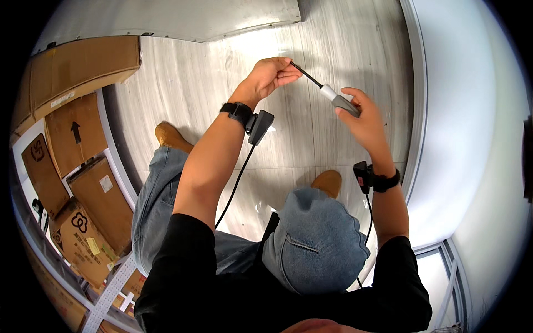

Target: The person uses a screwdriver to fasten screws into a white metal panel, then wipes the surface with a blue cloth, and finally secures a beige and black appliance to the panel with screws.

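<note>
Black shirt (250, 302) at lower centre, screwdriver (327, 92) at upper centre

The screwdriver slants above the pale floor (363, 47). The left hand (273, 74) has its grip pinched at the shaft's tip; the right hand (363, 114) has its grip clamped on the grey-and-white handle. The step in hand looks like two-handed handling; the next move likely calls for a steady shaft.

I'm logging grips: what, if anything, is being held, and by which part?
A screwdriver: the right hand holds its handle, and the left hand pinches the far end of its black shaft.
</note>
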Motion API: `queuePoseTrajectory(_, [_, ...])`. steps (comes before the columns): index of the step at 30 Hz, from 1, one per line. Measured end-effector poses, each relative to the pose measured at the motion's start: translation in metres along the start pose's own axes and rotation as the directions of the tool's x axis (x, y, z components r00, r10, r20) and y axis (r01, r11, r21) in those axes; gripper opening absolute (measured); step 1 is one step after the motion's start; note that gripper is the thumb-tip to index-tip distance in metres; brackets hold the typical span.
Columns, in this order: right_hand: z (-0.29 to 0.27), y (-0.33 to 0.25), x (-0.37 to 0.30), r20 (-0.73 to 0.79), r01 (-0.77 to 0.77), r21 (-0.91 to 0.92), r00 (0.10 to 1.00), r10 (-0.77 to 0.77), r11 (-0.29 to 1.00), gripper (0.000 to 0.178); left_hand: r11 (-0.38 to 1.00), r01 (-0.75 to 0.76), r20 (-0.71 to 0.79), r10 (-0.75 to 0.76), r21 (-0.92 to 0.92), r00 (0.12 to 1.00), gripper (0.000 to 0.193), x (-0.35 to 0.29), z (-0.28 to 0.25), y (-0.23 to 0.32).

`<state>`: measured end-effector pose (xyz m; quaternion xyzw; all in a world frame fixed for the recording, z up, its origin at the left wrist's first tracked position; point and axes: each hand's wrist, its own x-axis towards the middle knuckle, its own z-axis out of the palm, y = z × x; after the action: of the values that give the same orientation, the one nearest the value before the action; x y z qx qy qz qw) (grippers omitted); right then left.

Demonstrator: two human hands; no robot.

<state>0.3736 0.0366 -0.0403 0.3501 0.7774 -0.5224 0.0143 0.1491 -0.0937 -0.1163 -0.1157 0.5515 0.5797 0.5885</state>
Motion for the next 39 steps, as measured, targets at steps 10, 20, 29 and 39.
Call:
queuePoseTrajectory(10, [0.072,0.022,0.050,0.237,-0.385,0.574,0.923,0.303,0.723,0.036,0.996,-0.088,-0.164,0.082,-0.032,0.983,0.020,0.069,0.020,0.027])
queuePoseTrajectory(20, [0.092,0.023,0.071,0.317,-0.457,0.699,0.887,0.335,0.550,0.039,0.992,-0.124,-0.138,0.122,0.000,0.983,0.018,0.094,0.026,0.037])
queuePoseTrajectory(29, [0.099,0.020,0.074,0.334,-0.464,0.731,0.883,0.330,0.500,0.038,0.993,-0.116,-0.179,0.111,-0.019,0.978,0.020,0.094,0.033,0.040])
queuePoseTrajectory(39, [0.106,0.020,0.077,0.383,-0.495,0.780,0.861,0.334,0.382,0.034,0.990,-0.130,-0.203,0.140,0.059,0.969,0.018,0.100,0.031,0.041])
